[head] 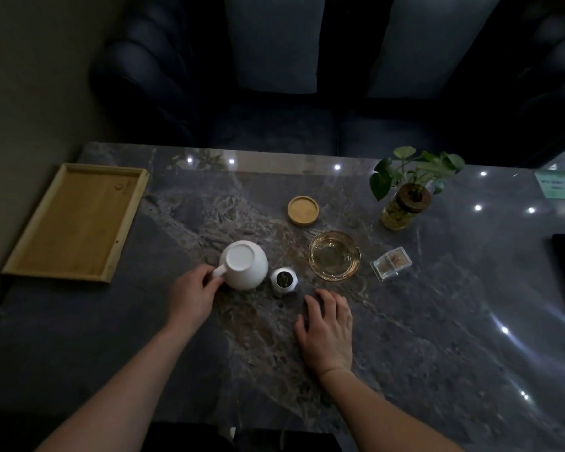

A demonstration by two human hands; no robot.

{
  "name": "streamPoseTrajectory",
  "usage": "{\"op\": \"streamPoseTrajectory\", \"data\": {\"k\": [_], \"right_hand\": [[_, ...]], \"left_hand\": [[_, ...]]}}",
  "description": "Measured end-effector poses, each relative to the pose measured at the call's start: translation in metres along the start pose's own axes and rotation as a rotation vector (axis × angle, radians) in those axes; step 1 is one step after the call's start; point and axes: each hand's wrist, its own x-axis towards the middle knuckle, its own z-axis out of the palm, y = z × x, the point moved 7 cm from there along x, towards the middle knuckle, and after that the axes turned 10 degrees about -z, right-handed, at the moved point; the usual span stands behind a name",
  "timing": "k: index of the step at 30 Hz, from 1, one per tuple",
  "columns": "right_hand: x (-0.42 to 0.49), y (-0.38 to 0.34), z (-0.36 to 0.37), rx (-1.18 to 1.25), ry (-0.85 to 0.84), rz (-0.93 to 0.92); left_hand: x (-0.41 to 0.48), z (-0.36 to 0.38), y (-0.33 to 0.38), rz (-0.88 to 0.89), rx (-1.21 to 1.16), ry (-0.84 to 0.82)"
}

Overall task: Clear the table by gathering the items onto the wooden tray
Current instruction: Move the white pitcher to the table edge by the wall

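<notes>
White pot (244,265): It is seen standing on the dark table (437,321), near the middle. Its lid is on. It is used here as the mark for all other places.
Left hand (191,296): It is placed just below and left of the white pot. The fingers are curled around the pot's handle (218,271), so the handle is held.
Right hand (327,331): It is laid flat on the table, below and right of the white pot. The fingers are spread and nothing is held.
Small metal thing (283,281): It is set just right of the white pot, almost touching it. The right hand's fingertips are near it but apart from it.
Glass bowl (334,255): It is found further right of the white pot, past the small metal thing.
Wooden coaster (303,210): It is seen above and right of the white pot.
Clear box (391,263): It is placed right of the glass bowl, far from the white pot.
Plant jar (405,203): It is far up and right of the white pot.
Wooden tray (75,223): It is lying well left of the white pot, at the table's left edge. Nothing is seen on it.
</notes>
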Motion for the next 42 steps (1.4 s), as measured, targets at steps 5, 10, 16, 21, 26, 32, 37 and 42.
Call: {"op": "streamPoseTrajectory", "data": {"k": [5,10,16,21,26,32,37,42], "right_hand": [[0.0,0.0,0.0,-0.001,-0.003,0.002],[0.0,0.001,0.002,0.004,-0.003,-0.003],[0.0,0.001,0.002,-0.005,0.012,-0.004],[0.0,0.0,0.002,0.002,-0.012,0.007],[0.0,-0.001,0.0,-0.007,0.001,0.006],[-0.001,0.0,0.001,0.001,-0.004,0.013],[0.0,-0.001,0.001,-0.002,0.008,-0.001],[0.0,0.0,0.001,0.001,0.008,-0.004]], "left_hand": [[-0.01,-0.003,0.001,0.024,-0.106,0.069],[-0.011,0.01,-0.018,-0.314,-0.579,0.028],[-0.028,0.033,-0.032,-0.765,-1.16,-0.053],[-0.031,0.044,-0.026,-0.89,-1.309,-0.223],[-0.036,0.057,-0.013,-1.004,-1.421,-0.34],[-0.04,0.065,0.001,-1.063,-1.475,-0.409],[-0.045,0.071,0.008,-1.117,-1.522,-0.445],[-0.049,0.079,0.01,-1.173,-1.574,-0.452]]}}
